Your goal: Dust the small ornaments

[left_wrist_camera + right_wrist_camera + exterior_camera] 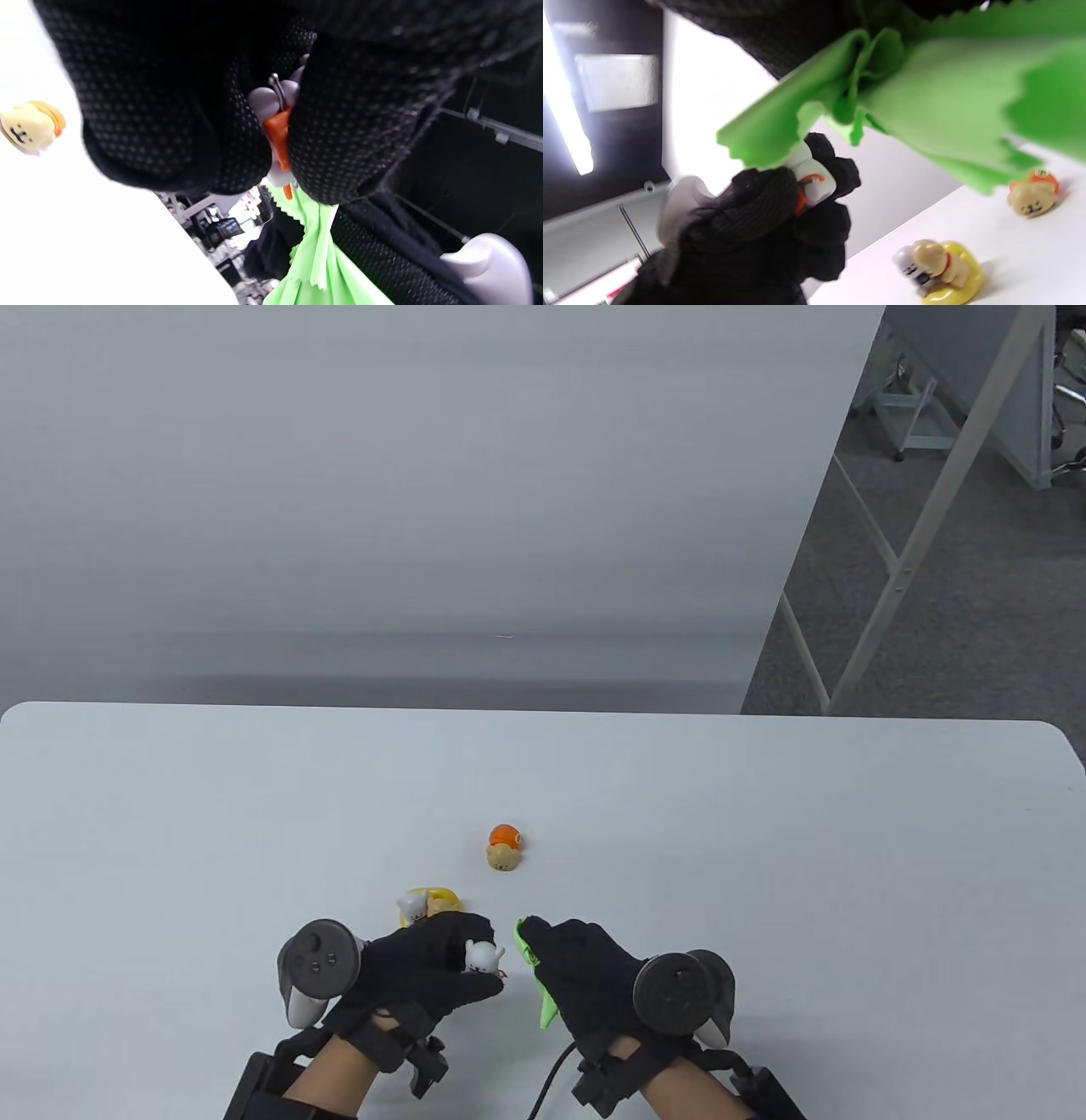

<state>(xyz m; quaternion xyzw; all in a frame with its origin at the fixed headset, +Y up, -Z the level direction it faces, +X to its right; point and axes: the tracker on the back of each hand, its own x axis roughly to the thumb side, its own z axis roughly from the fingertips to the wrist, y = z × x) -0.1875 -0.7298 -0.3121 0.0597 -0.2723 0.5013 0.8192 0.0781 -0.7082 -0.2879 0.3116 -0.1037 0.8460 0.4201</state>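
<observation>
My left hand (441, 963) grips a small white ornament with orange trim (484, 957) just above the table; it also shows between my fingers in the left wrist view (278, 127) and in the right wrist view (810, 176). My right hand (585, 971) holds a bunched green cloth (530, 976), which touches the white ornament in the right wrist view (903, 89). An orange-capped tan ornament (504, 847) lies on the table beyond the hands. A yellow ring ornament with a white and a tan figure (427, 904) sits just past my left hand.
The white table (764, 831) runs wide to both sides. Its far edge (543, 711) lies beyond the ornaments. A grey wall and a white frame (899, 568) stand behind.
</observation>
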